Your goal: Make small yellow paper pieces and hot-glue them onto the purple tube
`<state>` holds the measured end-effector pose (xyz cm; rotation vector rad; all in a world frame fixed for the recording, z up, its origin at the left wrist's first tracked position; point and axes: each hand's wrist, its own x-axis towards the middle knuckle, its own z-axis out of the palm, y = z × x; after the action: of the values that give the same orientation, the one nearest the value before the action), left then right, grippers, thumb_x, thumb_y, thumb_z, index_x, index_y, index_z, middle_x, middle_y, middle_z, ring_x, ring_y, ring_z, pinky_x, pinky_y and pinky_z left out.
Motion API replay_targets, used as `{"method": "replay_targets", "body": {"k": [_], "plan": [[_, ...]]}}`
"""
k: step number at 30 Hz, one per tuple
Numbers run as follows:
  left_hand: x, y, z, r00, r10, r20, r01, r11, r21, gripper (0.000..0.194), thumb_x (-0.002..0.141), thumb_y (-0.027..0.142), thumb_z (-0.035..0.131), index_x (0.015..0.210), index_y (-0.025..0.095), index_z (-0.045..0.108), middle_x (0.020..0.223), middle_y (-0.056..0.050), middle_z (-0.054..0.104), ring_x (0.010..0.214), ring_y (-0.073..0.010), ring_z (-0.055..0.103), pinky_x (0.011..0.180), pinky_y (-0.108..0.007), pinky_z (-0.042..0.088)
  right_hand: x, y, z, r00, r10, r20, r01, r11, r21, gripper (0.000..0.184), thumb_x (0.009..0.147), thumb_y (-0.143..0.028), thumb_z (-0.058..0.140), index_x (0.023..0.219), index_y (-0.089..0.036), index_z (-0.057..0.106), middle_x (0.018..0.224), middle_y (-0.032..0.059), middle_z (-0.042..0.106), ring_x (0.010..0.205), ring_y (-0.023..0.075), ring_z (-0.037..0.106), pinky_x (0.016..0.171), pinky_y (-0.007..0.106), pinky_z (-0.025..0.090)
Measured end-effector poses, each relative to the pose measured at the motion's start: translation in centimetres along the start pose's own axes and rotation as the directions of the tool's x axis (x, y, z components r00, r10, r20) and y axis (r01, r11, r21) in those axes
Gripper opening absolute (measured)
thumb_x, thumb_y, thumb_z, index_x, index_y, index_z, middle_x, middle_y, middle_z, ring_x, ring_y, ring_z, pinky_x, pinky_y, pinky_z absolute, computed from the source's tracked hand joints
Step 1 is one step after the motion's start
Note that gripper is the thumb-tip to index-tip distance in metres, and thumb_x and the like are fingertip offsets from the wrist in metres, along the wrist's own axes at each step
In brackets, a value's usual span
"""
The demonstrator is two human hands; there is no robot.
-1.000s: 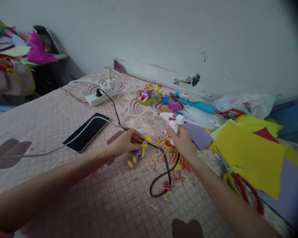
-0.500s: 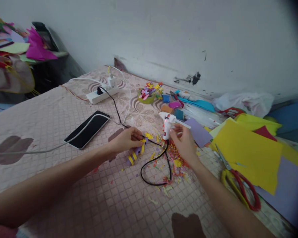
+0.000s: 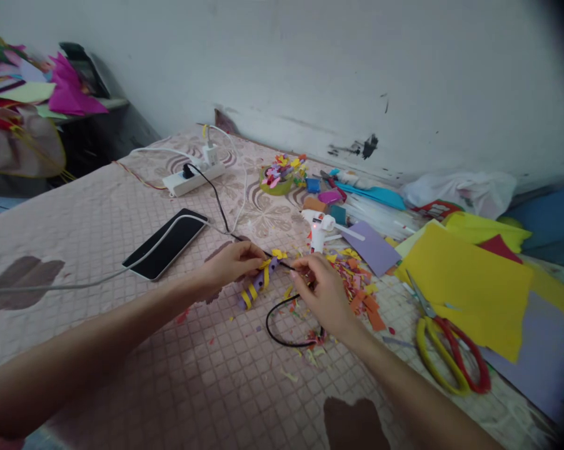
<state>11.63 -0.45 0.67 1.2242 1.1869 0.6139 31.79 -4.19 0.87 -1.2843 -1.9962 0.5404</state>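
Note:
My left hand (image 3: 235,265) is closed at the upper end of a purple paper roll (image 3: 244,303) with a yellow paper strip (image 3: 252,292) wound round it. Its fingertips pinch by the strip's end, next to a small yellow paper piece (image 3: 279,254). My right hand (image 3: 322,290) is just right of the roll, fingers bent and slightly apart, over a black cord (image 3: 286,342); I see nothing held in it. Behind it a white glue gun (image 3: 317,234) stands with a small red light on and a glue stick (image 3: 350,231) out of its back.
Paper scraps (image 3: 357,281) lie beside my right hand. Scissors (image 3: 444,350) and coloured paper sheets (image 3: 469,281) are at the right. A phone (image 3: 164,247) and a power strip (image 3: 192,181) lie at the left, cables crossing there. A bowl (image 3: 275,185) of paper pieces stands further back.
My right hand has let go of the glue gun and come left and towards me, close to the purple roll. The left hand still holds the roll in about the same place.

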Motion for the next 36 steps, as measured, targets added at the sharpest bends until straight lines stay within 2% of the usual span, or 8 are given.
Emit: {"method": "replay_targets", "body": {"k": [8,12,20,29,36], "plan": [[0.7,-1.0,-0.2,0.998,0.066,-0.013,-0.065,0.995,0.081,0.015,0.073,0.026,0.06,0.082,0.015,0.056,0.063,0.001,0.061,0.05,-0.008,0.051,0.046,-0.018,0.036,-0.2,0.2,1.7,0.987,-0.131,0.088,0.132,0.991,0.001,0.016,0.086,-0.012,0.05,0.095,-0.019,0.061,0.093,0.0067,0.058,0.093,0.0204,0.054,0.083,0.035,0.045],[0.9,-1.2,0.0,0.992,0.126,-0.012,-0.124,0.987,0.105,0.013,0.071,0.026,0.061,0.077,0.015,0.057,0.068,-0.001,0.064,0.058,-0.0102,0.057,0.054,-0.021,0.043,-0.6,0.3,2.1,0.987,-0.131,0.089,0.134,0.99,-0.032,0.018,0.086,-0.011,0.05,0.095,-0.02,0.063,0.091,0.0066,0.057,0.09,0.0205,0.054,0.081,0.035,0.046],[1.2,-1.5,0.0,0.981,0.192,0.011,-0.19,0.959,0.211,0.014,0.073,0.028,0.061,0.078,0.015,0.059,0.073,-0.003,0.067,0.063,-0.0118,0.061,0.059,-0.023,0.048,-0.6,0.9,2.6,0.987,-0.117,0.113,0.121,0.992,-0.032,0.016,0.084,-0.01,0.053,0.092,-0.019,0.063,0.093,0.0063,0.059,0.092,0.021,0.054,0.082,0.036,0.046],[1.0,-1.0,0.4,0.95,0.312,0.03,-0.299,0.874,0.382,0.012,0.075,0.025,0.06,0.078,0.014,0.062,0.076,-0.004,0.069,0.066,-0.012,0.063,0.062,-0.023,0.05,-0.8,1.2,2.9,0.985,-0.129,0.116,0.13,0.992,0.001,0.019,0.086,-0.01,0.05,0.093,-0.019,0.066,0.097,0.0074,0.062,0.096,0.021,0.056,0.085,0.037,0.048],[0.5,-0.4,0.7,0.945,0.328,-0.005,-0.286,0.831,0.478,0.011,0.077,0.024,0.057,0.082,0.015,0.063,0.079,-0.004,0.069,0.069,-0.0128,0.065,0.063,-0.023,0.05,-0.8,1.3,2.9,0.986,-0.137,0.096,0.137,0.991,0.002,0.022,0.086,-0.011,0.05,0.096,-0.019,0.068,0.098,0.008,0.065,0.097,0.0208,0.058,0.086,0.038,0.049]]}}
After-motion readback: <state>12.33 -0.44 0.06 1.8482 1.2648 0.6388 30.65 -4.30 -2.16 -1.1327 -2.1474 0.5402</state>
